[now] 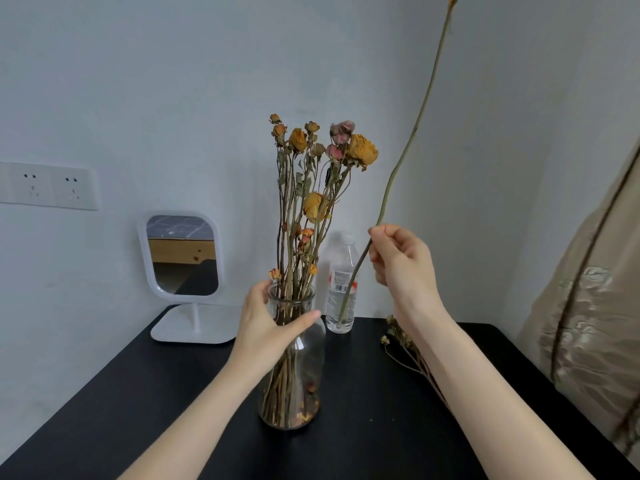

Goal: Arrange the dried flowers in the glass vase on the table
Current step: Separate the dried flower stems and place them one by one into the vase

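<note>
Black table (173, 393) against a pale wall: the glass vase (304, 375), holding dried flowers (311, 174), stands at centre. The left hand (266, 327) grips the vase neck. The right hand (401, 261) pinches a long dried stem (412, 133), raised to the vase's right.
</note>
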Demonstrator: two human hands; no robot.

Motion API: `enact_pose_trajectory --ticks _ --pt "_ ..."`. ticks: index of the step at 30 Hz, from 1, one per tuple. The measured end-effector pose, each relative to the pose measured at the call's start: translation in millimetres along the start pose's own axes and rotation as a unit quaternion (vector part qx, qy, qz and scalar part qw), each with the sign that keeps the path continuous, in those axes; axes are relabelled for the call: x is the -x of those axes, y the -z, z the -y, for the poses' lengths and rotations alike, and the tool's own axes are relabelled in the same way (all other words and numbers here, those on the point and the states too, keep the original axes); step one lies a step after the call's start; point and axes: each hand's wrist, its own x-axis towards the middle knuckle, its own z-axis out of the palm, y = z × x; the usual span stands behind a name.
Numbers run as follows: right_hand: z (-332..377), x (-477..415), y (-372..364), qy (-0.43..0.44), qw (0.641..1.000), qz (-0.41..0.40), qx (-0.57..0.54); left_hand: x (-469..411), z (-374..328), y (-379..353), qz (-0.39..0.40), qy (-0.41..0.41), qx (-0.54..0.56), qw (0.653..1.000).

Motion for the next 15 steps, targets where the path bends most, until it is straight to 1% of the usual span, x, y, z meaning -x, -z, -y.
enact_pose_trajectory --ticks 2,5,7,10,15 --pt "10 -6 -5 0.015 1.0 0.003 -0.018 -2 4 -6 0.004 0.0 0.011 1.0" --pt "23 -13 -14 0.03 0.998 0.021 -0.052 -3 6 -10 -0.008 -0.012 -0.005 1.0" --pt "27 -16 -19 0.038 0.997 0.033 -0.057 -2 9 -11 -0.007 -0.012 -0.002 1.0" --pt "25 -16 -26 0.048 0.997 0.045 -0.043 0 13 -10 -0.012 -0.019 0.001 1.0" --pt "10 -15 -30 0.053 0.997 0.042 0.021 2 19 -14 -0.042 -0.022 -0.002 0.999"
